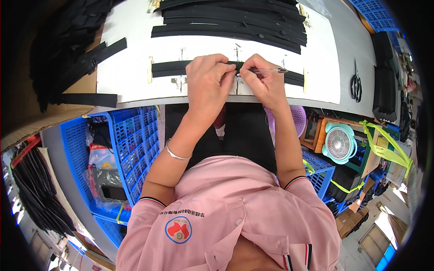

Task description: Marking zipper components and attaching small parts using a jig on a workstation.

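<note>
A long black strip lies flat across the white worktable, its ends by strips of tan tape. My left hand presses down on the strip near its middle, fingers curled. My right hand holds a clear pen with its tip at the strip, just beside my left fingertips. The part of the strip under both hands is hidden.
A stack of several black strips lies at the table's far side. More strips hang off the left edge. Scissors lie at the right. Blue crates and a small fan stand below the table.
</note>
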`<move>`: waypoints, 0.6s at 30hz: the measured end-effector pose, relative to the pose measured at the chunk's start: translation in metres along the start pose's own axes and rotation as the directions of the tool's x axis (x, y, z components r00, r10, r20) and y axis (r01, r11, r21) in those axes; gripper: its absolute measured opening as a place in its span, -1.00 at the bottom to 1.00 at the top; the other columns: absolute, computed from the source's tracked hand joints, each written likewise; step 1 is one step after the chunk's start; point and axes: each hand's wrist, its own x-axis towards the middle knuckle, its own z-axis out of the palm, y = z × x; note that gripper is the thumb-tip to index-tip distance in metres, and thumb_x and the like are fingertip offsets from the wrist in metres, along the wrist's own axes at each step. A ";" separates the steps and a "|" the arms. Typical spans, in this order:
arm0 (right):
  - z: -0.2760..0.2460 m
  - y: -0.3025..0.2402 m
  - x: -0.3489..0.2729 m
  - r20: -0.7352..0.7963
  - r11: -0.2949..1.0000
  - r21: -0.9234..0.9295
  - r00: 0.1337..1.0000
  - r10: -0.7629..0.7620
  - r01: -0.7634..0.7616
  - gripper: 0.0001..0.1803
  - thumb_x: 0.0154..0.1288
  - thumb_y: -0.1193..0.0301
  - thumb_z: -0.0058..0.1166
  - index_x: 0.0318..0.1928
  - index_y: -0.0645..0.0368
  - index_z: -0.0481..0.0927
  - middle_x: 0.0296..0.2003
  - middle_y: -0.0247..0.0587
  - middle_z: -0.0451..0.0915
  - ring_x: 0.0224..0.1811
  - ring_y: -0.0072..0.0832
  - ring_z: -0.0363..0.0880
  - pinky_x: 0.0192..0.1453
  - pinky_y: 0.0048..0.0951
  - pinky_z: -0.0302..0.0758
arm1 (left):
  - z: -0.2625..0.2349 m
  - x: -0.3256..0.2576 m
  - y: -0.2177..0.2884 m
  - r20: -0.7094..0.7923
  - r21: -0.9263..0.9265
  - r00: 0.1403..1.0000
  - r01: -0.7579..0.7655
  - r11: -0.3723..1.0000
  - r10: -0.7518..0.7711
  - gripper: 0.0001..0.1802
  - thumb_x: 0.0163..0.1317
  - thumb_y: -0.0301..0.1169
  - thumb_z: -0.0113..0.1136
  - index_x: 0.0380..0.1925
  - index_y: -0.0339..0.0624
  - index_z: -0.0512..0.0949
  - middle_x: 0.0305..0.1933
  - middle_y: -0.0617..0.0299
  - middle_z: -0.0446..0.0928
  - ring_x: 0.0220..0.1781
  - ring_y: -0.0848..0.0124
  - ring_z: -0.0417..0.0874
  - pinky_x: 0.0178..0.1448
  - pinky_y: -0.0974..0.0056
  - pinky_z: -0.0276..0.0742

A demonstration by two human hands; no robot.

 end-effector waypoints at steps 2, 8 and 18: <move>0.000 -0.001 -0.001 0.002 0.999 -0.034 1.000 -0.020 0.020 -0.94 0.24 0.50 0.19 -0.37 0.18 0.58 -0.58 -0.33 0.58 -0.59 -0.62 0.49 -0.47 -0.55 0.40 | 0.000 0.000 0.001 0.005 -0.002 1.000 -0.002 1.000 0.002 -0.84 0.09 -0.49 0.44 -0.28 -0.09 0.78 -0.08 0.33 0.68 0.03 0.31 0.61 0.16 0.19 0.37; -0.007 0.003 -0.002 0.048 0.992 -0.068 0.993 -0.105 0.108 -0.93 0.25 0.48 0.20 -0.37 0.17 0.58 -0.56 -0.37 0.58 -0.55 -0.66 0.50 -0.44 -0.59 0.39 | 0.001 0.003 0.002 -0.009 -0.013 1.000 -0.011 1.000 0.011 -0.87 0.06 -0.51 0.44 -0.33 -0.15 0.76 -0.12 0.29 0.67 0.00 0.27 0.61 0.15 0.17 0.37; -0.080 0.030 -0.033 -0.360 0.971 0.152 0.905 0.229 -0.185 -0.91 0.39 0.48 0.16 -0.27 0.25 0.59 -0.43 -0.47 0.57 -0.40 -0.79 0.40 -0.33 -0.68 0.31 | 0.000 0.003 0.007 0.026 0.023 1.000 0.000 1.000 -0.001 -0.88 0.11 -0.49 0.45 -0.31 -0.13 0.75 -0.11 0.30 0.68 0.02 0.30 0.61 0.17 0.19 0.37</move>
